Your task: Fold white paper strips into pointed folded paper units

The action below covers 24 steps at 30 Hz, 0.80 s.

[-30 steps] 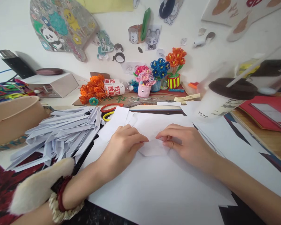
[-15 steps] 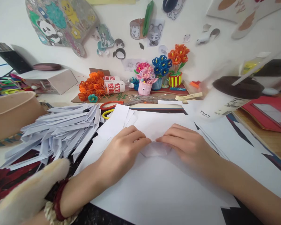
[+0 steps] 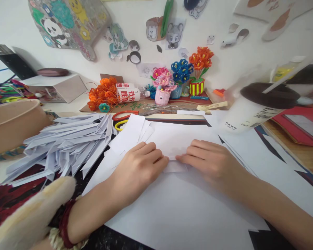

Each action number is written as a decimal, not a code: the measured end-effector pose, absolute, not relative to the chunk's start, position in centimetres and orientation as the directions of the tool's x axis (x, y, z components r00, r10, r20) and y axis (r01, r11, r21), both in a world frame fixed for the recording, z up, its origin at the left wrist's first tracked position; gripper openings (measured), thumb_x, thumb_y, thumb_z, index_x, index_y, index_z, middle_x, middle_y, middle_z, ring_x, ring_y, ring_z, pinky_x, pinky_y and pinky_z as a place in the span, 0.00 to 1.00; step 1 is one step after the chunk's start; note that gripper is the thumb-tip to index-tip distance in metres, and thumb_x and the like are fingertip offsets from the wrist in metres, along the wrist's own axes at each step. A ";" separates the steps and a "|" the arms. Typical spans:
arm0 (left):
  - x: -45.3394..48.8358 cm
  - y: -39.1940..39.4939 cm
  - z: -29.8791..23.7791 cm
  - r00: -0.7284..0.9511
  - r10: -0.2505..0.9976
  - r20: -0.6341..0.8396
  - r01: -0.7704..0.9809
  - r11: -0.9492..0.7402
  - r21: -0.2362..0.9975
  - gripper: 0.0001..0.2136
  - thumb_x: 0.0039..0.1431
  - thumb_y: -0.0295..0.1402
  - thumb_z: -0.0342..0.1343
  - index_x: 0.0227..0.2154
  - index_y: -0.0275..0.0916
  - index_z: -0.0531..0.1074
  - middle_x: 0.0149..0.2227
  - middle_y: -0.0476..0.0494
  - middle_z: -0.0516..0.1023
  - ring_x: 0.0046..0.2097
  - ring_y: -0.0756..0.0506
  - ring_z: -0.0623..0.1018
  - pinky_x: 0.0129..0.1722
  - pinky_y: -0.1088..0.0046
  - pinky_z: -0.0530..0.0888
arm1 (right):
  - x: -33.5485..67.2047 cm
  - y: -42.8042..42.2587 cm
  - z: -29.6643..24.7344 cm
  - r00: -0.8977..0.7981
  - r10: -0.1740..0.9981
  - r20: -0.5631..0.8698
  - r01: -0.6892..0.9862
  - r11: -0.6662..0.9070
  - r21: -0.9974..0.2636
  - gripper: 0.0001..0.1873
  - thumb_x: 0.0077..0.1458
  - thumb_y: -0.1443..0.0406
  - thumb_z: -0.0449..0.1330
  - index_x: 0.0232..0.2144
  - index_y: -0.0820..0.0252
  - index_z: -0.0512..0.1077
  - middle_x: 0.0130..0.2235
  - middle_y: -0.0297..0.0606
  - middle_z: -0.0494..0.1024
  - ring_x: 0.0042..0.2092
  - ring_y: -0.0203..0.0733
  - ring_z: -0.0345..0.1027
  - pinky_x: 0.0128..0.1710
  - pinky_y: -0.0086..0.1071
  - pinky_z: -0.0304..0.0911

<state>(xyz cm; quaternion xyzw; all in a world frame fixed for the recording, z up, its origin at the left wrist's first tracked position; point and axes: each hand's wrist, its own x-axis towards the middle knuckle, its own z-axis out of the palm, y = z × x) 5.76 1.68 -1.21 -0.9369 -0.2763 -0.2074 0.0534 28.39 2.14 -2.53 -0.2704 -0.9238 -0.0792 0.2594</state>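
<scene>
A small piece of white paper (image 3: 175,167) with a crease along it lies between my hands, over large white sheets (image 3: 182,211). My left hand (image 3: 143,165) pinches its left part, fingers curled and thumb hidden. From the other side my right hand (image 3: 211,158) presses on its right part with closed fingers. The fingertips of both hands are close together but apart. Just beyond my left hand are cut white paper strips (image 3: 130,130). To the left rises a heap of narrow folded paper strips (image 3: 73,142).
Red-handled scissors (image 3: 123,114) and a yellow handle loop (image 3: 120,125) lie behind the strips. A lidded cup with a straw (image 3: 242,114) stands at right. Pipe-cleaner flowers (image 3: 163,81) line the back by the wall. A tan bowl (image 3: 13,121) sits far left.
The small paper lies flatter now, with a straighter crease. My fingertips have slid slightly toward me along it, the right ones a little to the right.
</scene>
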 end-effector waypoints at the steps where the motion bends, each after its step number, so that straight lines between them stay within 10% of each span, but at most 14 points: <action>1: 5.8 1.7 -1.2 0.760 0.496 0.420 0.542 -0.840 0.011 0.15 0.67 0.23 0.40 0.39 0.33 0.75 0.28 0.44 0.75 0.32 0.46 0.70 0.29 0.69 0.67 | 28.4 2.1 -2.5 -0.723 0.459 0.517 0.537 0.844 0.002 0.15 0.62 0.75 0.49 0.31 0.66 0.75 0.25 0.38 0.69 0.30 0.39 0.57 0.27 0.32 0.54; 24: 6.0 1.4 -0.9 0.808 0.494 0.320 0.529 -0.848 -0.026 0.13 0.65 0.23 0.43 0.37 0.33 0.74 0.28 0.43 0.71 0.31 0.46 0.68 0.29 0.70 0.67 | 28.3 1.6 -2.3 -0.697 0.588 0.411 0.580 0.799 -0.159 0.17 0.56 0.78 0.47 0.26 0.63 0.72 0.26 0.38 0.68 0.29 0.39 0.57 0.28 0.32 0.53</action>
